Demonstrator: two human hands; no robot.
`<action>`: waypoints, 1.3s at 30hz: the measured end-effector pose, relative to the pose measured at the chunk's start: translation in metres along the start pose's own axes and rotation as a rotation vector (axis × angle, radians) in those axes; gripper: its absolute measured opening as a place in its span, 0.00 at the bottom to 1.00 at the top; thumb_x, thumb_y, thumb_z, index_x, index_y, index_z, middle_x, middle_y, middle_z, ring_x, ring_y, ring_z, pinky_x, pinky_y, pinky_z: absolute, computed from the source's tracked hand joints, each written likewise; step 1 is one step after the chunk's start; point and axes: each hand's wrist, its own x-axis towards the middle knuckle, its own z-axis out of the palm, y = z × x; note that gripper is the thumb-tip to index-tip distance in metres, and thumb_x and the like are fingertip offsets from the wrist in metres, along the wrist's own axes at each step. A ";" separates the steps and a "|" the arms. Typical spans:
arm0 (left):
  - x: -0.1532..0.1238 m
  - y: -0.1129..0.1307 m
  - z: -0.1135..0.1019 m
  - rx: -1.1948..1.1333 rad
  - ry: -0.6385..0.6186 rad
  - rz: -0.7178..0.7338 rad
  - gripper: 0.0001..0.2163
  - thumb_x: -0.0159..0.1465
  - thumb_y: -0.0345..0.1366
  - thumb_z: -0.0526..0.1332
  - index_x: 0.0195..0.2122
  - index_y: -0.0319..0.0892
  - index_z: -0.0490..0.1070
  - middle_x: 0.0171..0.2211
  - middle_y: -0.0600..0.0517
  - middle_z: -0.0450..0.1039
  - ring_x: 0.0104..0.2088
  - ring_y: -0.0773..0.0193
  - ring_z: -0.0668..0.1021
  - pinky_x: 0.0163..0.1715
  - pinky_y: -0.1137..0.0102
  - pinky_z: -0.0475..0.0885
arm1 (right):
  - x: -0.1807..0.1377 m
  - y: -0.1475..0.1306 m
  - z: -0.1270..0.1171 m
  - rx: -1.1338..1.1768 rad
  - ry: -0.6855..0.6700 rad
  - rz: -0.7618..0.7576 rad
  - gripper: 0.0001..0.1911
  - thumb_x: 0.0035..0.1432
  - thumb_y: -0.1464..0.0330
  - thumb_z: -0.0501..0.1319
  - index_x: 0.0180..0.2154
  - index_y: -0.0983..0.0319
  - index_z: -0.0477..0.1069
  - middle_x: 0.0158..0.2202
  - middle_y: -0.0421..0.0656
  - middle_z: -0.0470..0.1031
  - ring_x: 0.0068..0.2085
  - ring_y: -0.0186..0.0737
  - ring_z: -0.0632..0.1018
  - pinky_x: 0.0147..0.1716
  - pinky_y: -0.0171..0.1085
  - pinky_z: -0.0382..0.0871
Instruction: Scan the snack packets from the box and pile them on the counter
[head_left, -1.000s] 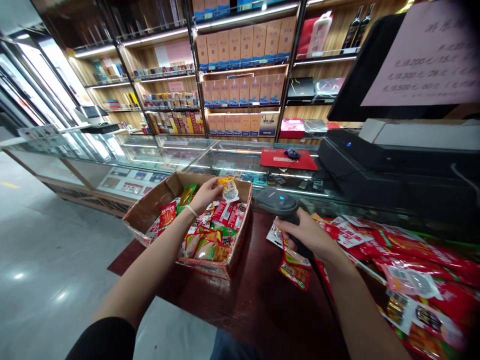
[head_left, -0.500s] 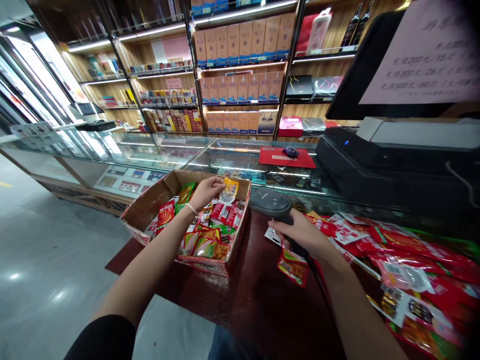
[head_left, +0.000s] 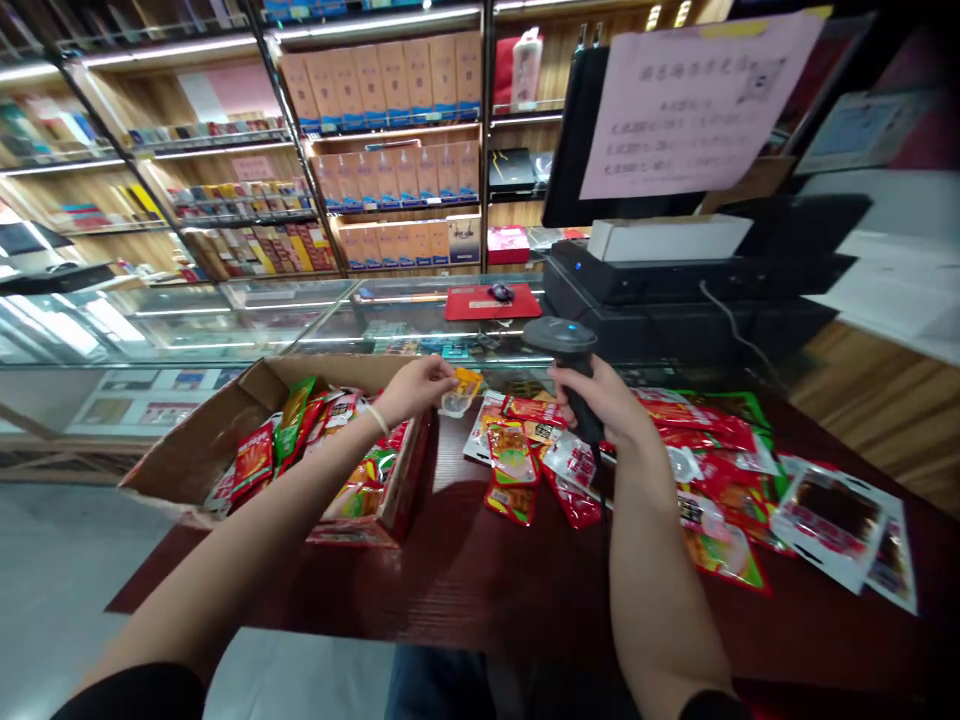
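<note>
My left hand (head_left: 421,385) pinches a small clear-and-orange snack packet (head_left: 461,390) just past the right wall of a cardboard box (head_left: 202,445) full of snack packets. My right hand (head_left: 600,400) is wrapped round the grip of a black barcode scanner (head_left: 566,345), its head raised above the table. The packet hangs between the box and the scanner, above a spread of red snack packets (head_left: 525,455) on the dark wooden table (head_left: 525,590).
More packets (head_left: 840,515) lie to the right. Behind stand a black register with a monitor (head_left: 675,270), a pink paper notice (head_left: 690,105), a glass counter (head_left: 300,315) with a red mouse pad (head_left: 491,300), and shelves of boxed goods (head_left: 397,90).
My left hand has carried the small packet rightward out over the box's edge toward the scanner. My head has turned right, so the packets on the table show more fully.
</note>
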 end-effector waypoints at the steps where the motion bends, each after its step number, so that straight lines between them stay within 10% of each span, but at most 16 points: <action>1: 0.008 0.003 0.015 0.115 -0.036 0.026 0.08 0.57 0.40 0.63 0.32 0.42 0.69 0.26 0.53 0.73 0.26 0.65 0.75 0.29 0.71 0.70 | -0.001 0.000 -0.007 0.017 0.021 -0.006 0.19 0.49 0.58 0.68 0.37 0.56 0.62 0.19 0.31 0.68 0.15 0.31 0.68 0.12 0.30 0.61; 7: 0.039 0.009 0.097 0.508 -0.252 0.190 0.06 0.59 0.31 0.59 0.33 0.42 0.75 0.33 0.50 0.78 0.34 0.61 0.77 0.37 0.70 0.69 | -0.009 -0.005 -0.032 0.073 0.078 -0.046 0.18 0.48 0.58 0.68 0.36 0.56 0.64 0.19 0.32 0.67 0.15 0.30 0.67 0.13 0.30 0.61; 12: 0.044 0.011 0.114 0.519 -0.434 0.180 0.08 0.59 0.30 0.57 0.34 0.42 0.76 0.31 0.51 0.79 0.32 0.63 0.78 0.34 0.72 0.68 | -0.011 -0.008 -0.036 0.122 0.082 -0.052 0.16 0.49 0.58 0.67 0.36 0.56 0.64 0.19 0.32 0.66 0.15 0.30 0.66 0.13 0.31 0.61; 22: 0.030 0.001 0.012 0.139 -0.059 0.084 0.12 0.60 0.41 0.60 0.41 0.40 0.73 0.31 0.51 0.78 0.32 0.63 0.79 0.35 0.71 0.72 | -0.009 -0.012 -0.001 0.106 -0.034 -0.024 0.17 0.49 0.58 0.68 0.35 0.57 0.64 0.18 0.31 0.67 0.14 0.30 0.67 0.12 0.29 0.60; 29: -0.003 -0.059 -0.062 0.204 0.140 -0.079 0.11 0.58 0.41 0.62 0.38 0.41 0.74 0.31 0.50 0.78 0.32 0.63 0.79 0.33 0.72 0.73 | -0.002 0.000 0.061 0.078 -0.201 0.030 0.16 0.51 0.59 0.68 0.33 0.58 0.63 0.18 0.32 0.67 0.14 0.30 0.67 0.12 0.30 0.61; 39: -0.016 -0.128 -0.100 0.596 0.024 -0.337 0.14 0.56 0.46 0.64 0.33 0.40 0.77 0.32 0.44 0.79 0.29 0.58 0.79 0.33 0.69 0.71 | -0.004 0.031 0.129 -0.046 -0.337 0.115 0.17 0.52 0.59 0.67 0.34 0.59 0.61 0.18 0.31 0.66 0.14 0.30 0.66 0.12 0.30 0.60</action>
